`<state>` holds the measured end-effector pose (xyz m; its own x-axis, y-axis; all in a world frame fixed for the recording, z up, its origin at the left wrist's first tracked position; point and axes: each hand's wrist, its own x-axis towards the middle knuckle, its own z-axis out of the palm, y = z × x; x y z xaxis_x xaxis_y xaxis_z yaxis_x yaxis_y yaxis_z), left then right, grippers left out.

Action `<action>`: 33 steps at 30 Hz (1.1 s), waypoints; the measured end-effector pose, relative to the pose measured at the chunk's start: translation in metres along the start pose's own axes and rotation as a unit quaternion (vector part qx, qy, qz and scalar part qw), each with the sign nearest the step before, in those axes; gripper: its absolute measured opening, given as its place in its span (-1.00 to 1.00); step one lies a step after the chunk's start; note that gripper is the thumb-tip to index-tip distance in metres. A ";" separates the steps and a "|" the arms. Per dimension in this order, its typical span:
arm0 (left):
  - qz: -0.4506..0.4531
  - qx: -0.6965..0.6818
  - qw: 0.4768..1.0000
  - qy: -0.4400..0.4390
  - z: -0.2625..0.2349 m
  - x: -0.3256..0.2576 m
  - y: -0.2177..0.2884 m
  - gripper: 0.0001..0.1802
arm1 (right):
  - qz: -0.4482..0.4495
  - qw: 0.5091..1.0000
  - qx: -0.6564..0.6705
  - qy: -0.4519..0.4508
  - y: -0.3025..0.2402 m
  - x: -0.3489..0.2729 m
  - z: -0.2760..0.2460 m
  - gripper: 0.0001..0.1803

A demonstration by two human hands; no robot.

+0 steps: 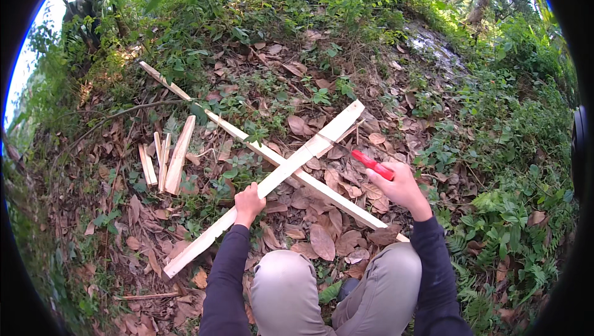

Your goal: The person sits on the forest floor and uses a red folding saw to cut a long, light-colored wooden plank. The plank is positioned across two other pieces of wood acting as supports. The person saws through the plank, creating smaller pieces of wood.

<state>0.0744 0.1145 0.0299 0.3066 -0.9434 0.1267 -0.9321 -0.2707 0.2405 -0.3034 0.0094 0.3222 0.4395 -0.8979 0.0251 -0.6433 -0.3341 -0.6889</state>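
Observation:
A pale wooden plank (pixel 289 166) slants from the lower left to the upper right and lies across a longer, narrower wooden strip (pixel 340 201). My left hand (pixel 249 203) is closed round the plank, below the place where the two pieces cross. My right hand (pixel 402 185) grips the red handle of a hand saw (pixel 372 166). The saw's thin dark blade reaches left over the upper part of the plank, where it is hard to see against the wood. How deep the blade sits in the plank I cannot tell.
Several short cut wood pieces (pixel 178 158) lie on the ground to the left. Dry brown leaves (pixel 322 241) and low green plants cover the slope. A thin branch (pixel 117 115) lies at the left, and a grey rock (pixel 436 48) shows at the upper right. My bent knees (pixel 286 283) are close below.

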 end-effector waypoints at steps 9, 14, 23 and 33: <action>0.160 0.006 0.985 -0.070 -0.085 0.057 -0.053 -0.73 | 0.163 0.945 0.219 0.178 0.025 -0.127 0.007 -0.68; 0.168 0.020 0.975 -0.142 -0.037 0.055 -0.068 -0.69 | 0.135 0.961 0.153 0.186 0.030 -0.140 0.021 -0.66; 0.107 0.171 0.966 -0.161 -0.030 0.046 -0.024 -0.36 | 0.134 0.973 0.182 0.052 -0.014 -0.089 -0.081 -0.66; 0.194 0.063 0.977 -0.066 0.016 0.054 0.007 -0.57 | 0.173 0.876 0.448 0.052 -0.075 0.012 -0.015 -0.60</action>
<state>0.0815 0.0587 0.0226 -0.0949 -0.9938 0.0580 -0.9921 0.0992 0.0773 -0.2591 0.0193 0.3855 0.2263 -0.9375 -0.2642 0.0440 0.2808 -0.9588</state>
